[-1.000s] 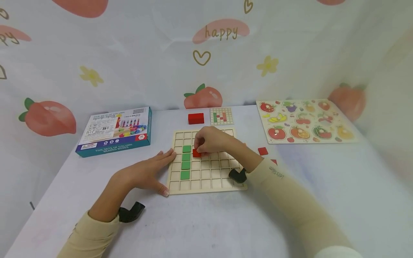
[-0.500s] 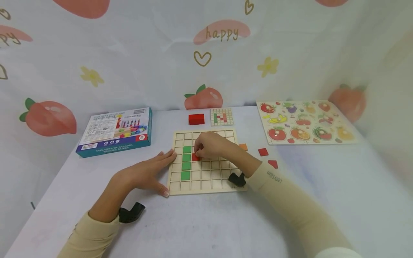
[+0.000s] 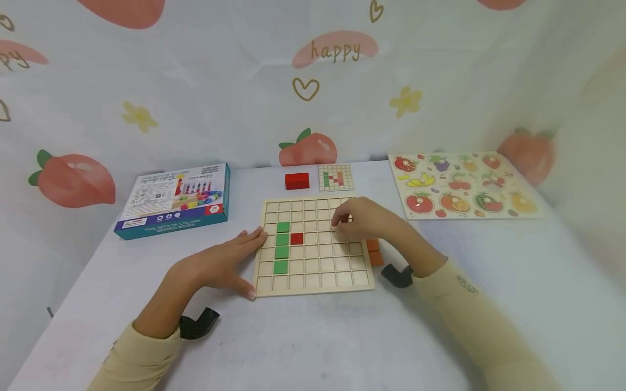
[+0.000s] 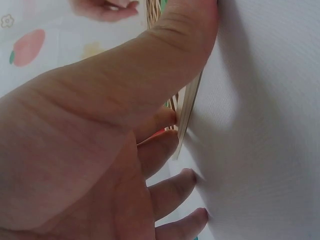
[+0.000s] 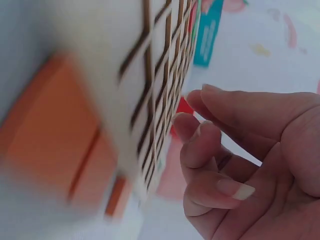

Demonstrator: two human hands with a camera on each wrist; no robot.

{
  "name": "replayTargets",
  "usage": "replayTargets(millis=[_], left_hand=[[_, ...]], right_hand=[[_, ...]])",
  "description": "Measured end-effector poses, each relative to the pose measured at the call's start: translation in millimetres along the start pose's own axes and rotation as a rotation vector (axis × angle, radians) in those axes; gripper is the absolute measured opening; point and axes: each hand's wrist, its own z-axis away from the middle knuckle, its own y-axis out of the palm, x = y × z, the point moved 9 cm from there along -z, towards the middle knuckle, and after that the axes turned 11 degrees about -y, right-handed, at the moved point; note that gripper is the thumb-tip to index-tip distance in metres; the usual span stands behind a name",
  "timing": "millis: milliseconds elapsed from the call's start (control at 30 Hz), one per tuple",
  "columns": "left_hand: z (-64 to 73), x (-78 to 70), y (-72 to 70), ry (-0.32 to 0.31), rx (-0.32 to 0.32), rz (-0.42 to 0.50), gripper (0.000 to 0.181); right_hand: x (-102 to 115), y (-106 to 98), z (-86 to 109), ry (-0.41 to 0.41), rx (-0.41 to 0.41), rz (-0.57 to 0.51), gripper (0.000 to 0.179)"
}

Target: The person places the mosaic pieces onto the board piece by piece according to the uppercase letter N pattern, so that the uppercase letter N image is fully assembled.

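A wooden grid board lies in the middle of the table in the head view. Four-sided green tiles form a column on its left, and one red tile sits in a cell beside them. My left hand rests with spread, straight fingers against the board's left edge; the left wrist view shows its fingertips at the board and tabletop. Over the board's right part hovers my right hand, fingers loosely bent. Nothing shows between its fingers in the right wrist view.
Orange tiles lie by the board's right edge, partly under my right arm. Behind the board are a red block and a small pattern card. A boxed toy stands left, a fruit puzzle board right.
My right hand set the red tile into a cell, let it go and moved right across the board. The right forearm now covers the loose red pieces. My left hand stayed put.
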Motion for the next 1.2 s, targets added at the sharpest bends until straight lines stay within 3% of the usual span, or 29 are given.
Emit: replayTargets(millis=[233, 433, 567, 967, 1200], left_hand=[[2.0, -0.6, -1.6, 0.006, -0.001, 0.014, 0.120], [3.6, -0.9, -1.8, 0.018, 0.002, 0.023, 0.120], [4.4, -1.2, -2.7, 0.017, -0.001, 0.021, 0.120], [4.0, -1.9, -3.4, 0.022, 0.001, 0.025, 0.121], [4.9, -1.4, -3.7, 0.030, 0.001, 0.020, 0.120]], right_hand=[[-35.1, -18.3, 37.4, 0.071, 0.021, 0.014, 0.003], [-70.0, -29.0, 63.2, 0.258, 0.060, 0.066, 0.011], [-82.8, -31.2, 68.9, 0.307, 0.079, 0.056, 0.015], [-88.7, -31.6, 70.0, 0.239, 0.070, 0.051, 0.014], [-86.3, -32.2, 67.5, 0.251, 0.040, -0.002, 0.009]])
